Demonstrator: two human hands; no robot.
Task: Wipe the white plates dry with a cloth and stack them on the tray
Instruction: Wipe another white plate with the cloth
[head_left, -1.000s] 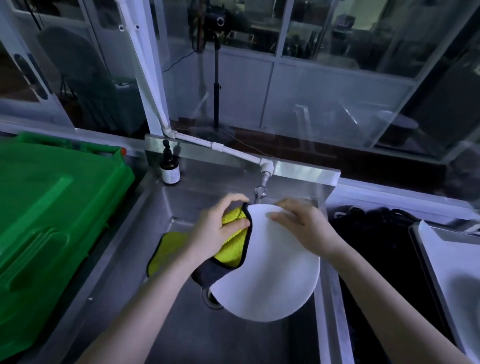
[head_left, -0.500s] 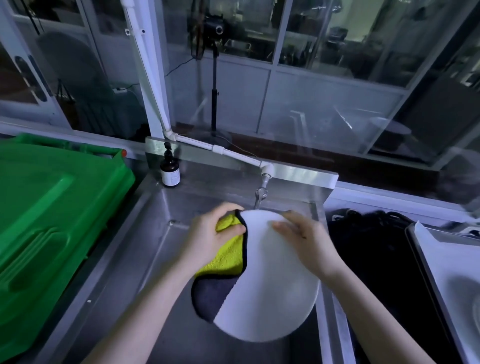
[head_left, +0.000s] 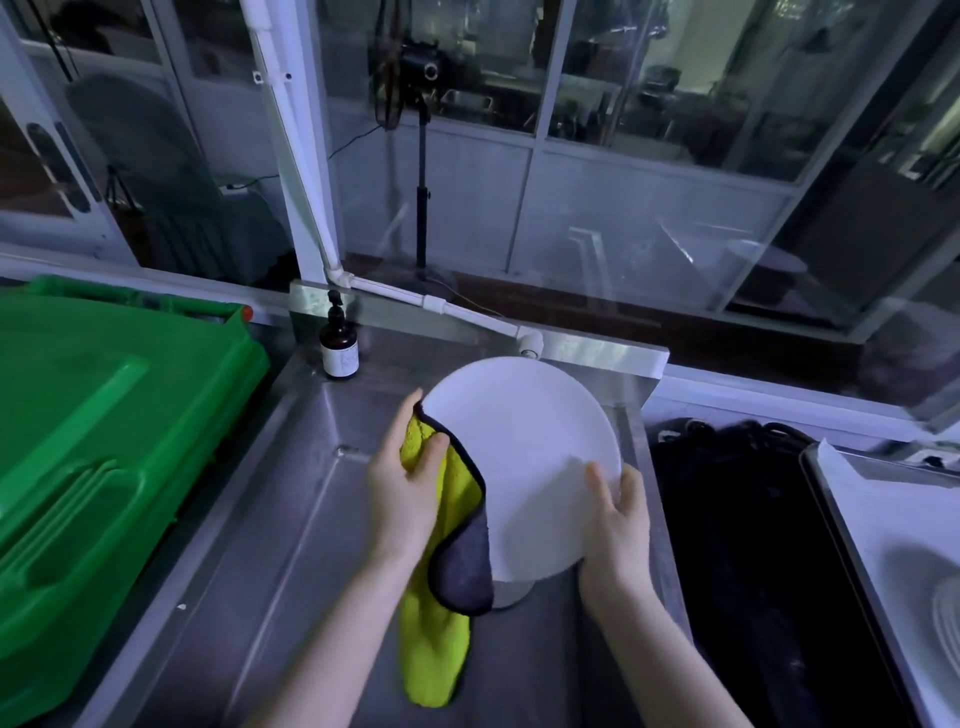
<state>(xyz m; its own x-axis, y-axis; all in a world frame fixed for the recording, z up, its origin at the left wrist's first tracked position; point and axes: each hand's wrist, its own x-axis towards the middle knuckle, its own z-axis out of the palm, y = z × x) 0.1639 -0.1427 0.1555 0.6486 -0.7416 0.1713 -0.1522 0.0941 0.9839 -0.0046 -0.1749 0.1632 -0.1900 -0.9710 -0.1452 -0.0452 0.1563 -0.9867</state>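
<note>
I hold a round white plate (head_left: 524, 462) tilted up over the steel sink (head_left: 291, 519). My left hand (head_left: 402, 486) grips a yellow and grey cloth (head_left: 441, 597) against the plate's left rim, and the cloth hangs down below it. My right hand (head_left: 618, 514) holds the plate's lower right edge, thumb on its face. The edge of another white plate (head_left: 511, 592) shows just beneath. At the far right stands a tray (head_left: 852, 530) lined with white, with a pale round plate (head_left: 948, 613) partly in view on it.
A green plastic bin lid (head_left: 104, 457) fills the left side. A dark pump bottle (head_left: 338, 351) stands at the sink's back left corner. A white pipe and tap (head_left: 530, 343) sit behind the plate. A black basin (head_left: 753, 545) lies between sink and tray.
The plate has been raised and tipped further up. My right hand slid from its top edge down to its lower right edge. The cloth now hangs lower along the left rim.
</note>
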